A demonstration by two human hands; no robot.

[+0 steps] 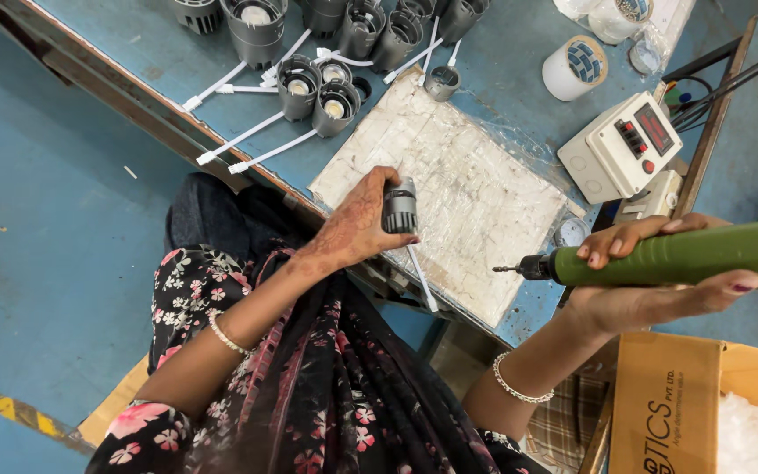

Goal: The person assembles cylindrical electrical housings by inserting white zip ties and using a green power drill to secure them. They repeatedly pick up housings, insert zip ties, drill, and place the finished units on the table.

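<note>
Fingers of the left hand (357, 226) wrap the grey lamp housing (399, 209); right hand (651, 281) grips the green screwdriver (686, 256) nearby.

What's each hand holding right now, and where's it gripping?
The left hand grips a small grey cylindrical lamp housing around its body. The right hand holds a green electric screwdriver around its barrel.

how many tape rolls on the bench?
2 clearly: one white tape roll standing near the control box, another tape roll at the top edge, partly cut off. More may lie out of frame.
</note>
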